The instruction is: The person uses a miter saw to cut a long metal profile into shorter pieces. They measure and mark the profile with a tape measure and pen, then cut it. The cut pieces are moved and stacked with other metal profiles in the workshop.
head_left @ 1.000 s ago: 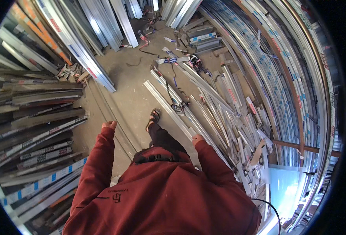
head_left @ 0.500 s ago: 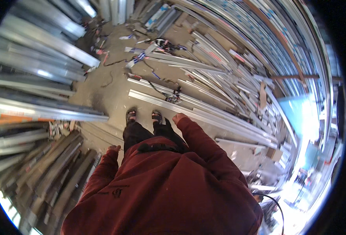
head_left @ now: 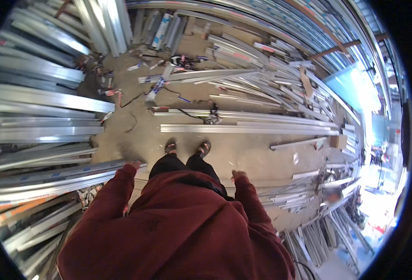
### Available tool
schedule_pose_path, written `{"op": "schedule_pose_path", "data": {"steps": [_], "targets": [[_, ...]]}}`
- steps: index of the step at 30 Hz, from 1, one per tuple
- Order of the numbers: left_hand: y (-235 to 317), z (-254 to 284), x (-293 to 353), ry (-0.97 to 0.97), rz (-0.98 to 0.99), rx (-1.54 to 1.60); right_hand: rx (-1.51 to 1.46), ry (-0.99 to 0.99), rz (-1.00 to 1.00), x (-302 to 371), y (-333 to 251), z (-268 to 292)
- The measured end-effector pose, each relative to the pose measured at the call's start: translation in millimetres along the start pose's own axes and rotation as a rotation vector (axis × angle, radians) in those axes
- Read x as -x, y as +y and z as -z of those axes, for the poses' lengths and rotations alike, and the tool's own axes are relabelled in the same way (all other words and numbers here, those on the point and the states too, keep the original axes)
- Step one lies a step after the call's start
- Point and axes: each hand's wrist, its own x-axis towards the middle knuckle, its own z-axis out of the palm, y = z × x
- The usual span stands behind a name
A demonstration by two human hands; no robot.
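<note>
My left hand hangs low at my left side, close to the ends of a stack of long silver metal profiles. Whether it touches them I cannot tell, and its fingers are too small to read. On the other side, my right hand hangs over the floor with its fingers curled in and nothing visible in them. Ahead of my sandalled feet, a long pale metal profile lies crosswise on the floor, with a thinner profile behind it.
More profile stacks line the left, their ends toward the floor lane. Loose offcuts pile at the far right. Torn wrapping and strips litter the floor. A small cardboard box stands right; a person is beyond.
My view and body have turned, so the floor profiles now lie nearly level across it. My right hand has swung back and outward; the left is now beside the left profile stack.
</note>
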Motion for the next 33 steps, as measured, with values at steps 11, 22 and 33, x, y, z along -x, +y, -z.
{"op": "schedule_pose_path", "data": {"steps": [11, 22, 33], "targets": [[90, 58, 13, 0.106, -0.119, 0.256, -0.343, 0.091, 0.018, 22, -6, -71], [-21, 20, -14, 0.26, -0.288, -0.104, -0.132, 0.046, -0.052, 91, -90, -30], [-30, -3, 5, -0.137, -0.222, -0.31, -0.165, 0.037, -0.024, 36, -104, -17]]}}
